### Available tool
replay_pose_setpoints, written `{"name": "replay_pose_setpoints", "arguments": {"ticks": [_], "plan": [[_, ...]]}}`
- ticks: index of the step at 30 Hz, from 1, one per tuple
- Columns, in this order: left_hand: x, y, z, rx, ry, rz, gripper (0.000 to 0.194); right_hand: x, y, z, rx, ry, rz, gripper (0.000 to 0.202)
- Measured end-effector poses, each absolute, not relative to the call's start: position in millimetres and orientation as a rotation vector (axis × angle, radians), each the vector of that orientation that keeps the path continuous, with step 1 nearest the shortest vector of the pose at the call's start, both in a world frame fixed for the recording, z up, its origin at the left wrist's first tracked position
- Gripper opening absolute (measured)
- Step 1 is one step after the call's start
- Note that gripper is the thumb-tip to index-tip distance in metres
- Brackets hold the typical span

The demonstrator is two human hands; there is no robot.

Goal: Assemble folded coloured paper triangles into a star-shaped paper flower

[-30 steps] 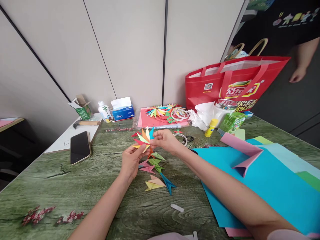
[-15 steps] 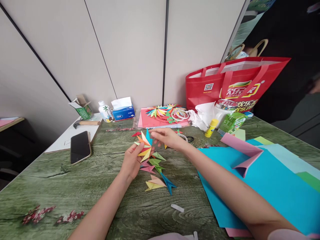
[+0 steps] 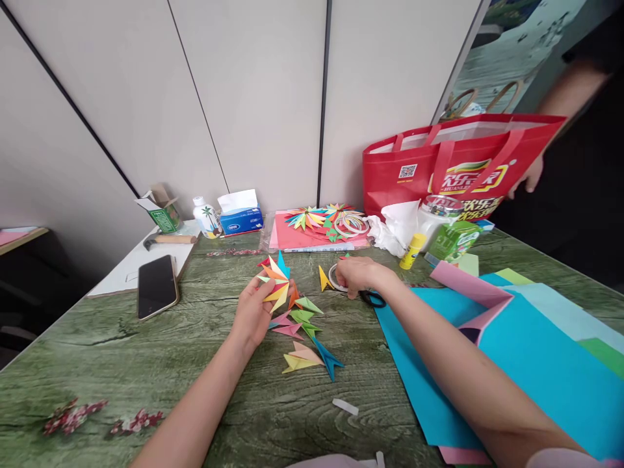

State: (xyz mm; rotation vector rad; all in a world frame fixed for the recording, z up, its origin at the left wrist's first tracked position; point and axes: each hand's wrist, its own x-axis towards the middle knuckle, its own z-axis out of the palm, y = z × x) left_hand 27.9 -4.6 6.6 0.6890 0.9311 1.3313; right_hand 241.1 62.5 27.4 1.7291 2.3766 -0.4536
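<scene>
So nearest the front edge of the tabletop [image 3: 195, 383] there's a little white paper strip [image 3: 346, 407], then a folded blue piece [image 3: 329, 359] touching the yellow and peach ones [image 3: 301, 359]. Big blue sheets [image 3: 541, 383] cover the right side, with a creased pink sheet [image 3: 472, 283] on top. Past those, pink and green folded pieces [image 3: 297, 320] sit around the middle. Left hand [image 3: 254, 309] has the multicolor paper star [image 3: 277, 284] pinched between thumb and fingers, a bit left of center, while the phone [image 3: 156, 286] lies over by the left edge, partly on a white board. Right hand [image 3: 359, 275] has its fingers curled down over a white tape roll [image 3: 333, 277], can't tell if they're really gripping it; a yellow folded piece [image 3: 324, 279] is just beside the roll. Toward the back edge: yellow glue stick [image 3: 412, 251], plastic pack [image 3: 319, 234] with finished paper flowers [image 3: 307, 218] on it, blue tissue box [image 3: 241, 221], bottle [image 3: 207, 218], and the red bag [image 3: 409, 185] at back right, another person's hand [image 3: 529, 177] behind it.
</scene>
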Motion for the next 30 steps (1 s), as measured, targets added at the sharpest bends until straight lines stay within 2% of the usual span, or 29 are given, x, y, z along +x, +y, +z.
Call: {"name": "replay_pose_setpoints", "arguments": {"ticks": [6,9,11,14,16,18,21,27,30], "plan": [[24.0,1.8,1.0,0.674,1.163,1.453,0.023,246.6,64.8,33.0,1.757,2.509,-0.538,0.011],[19.9,5.8,-6.5,0.674,1.302,1.507,0.033,251.8,64.1,43.2,1.749,2.621,-0.692,0.009],[16.7,8.1,-11.7,0.699,1.401,1.541,0.043,252.1,61.5,50.3,1.715,2.717,-0.988,0.011],[12.3,9.7,-16.0,0.764,1.524,1.582,0.063,247.1,55.0,58.0,1.56,2.799,-1.652,0.018],[11.1,8.4,-14.9,0.93,1.608,1.604,0.069,241.5,49.8,61.2,1.47,2.802,-1.898,0.023],[12.4,4.9,-11.0,1.26,1.7,1.629,0.062,235.5,44.5,63.6,1.434,2.805,-1.964,0.026],[17.8,-2.7,-4.2,1.76,1.694,1.673,0.04,227.2,37.7,65.9,1.389,2.814,-1.964,0.028],[27.1,-12.6,-5.1,2.183,1.382,1.538,0.043,213.6,32.6,60.8,1.374,2.698,-2.1,0.025],[27.5,-12.9,-7.9,2.177,1.329,1.575,0.033,209.1,32.0,57.2,1.316,2.653,-2.192,0.026]]}}
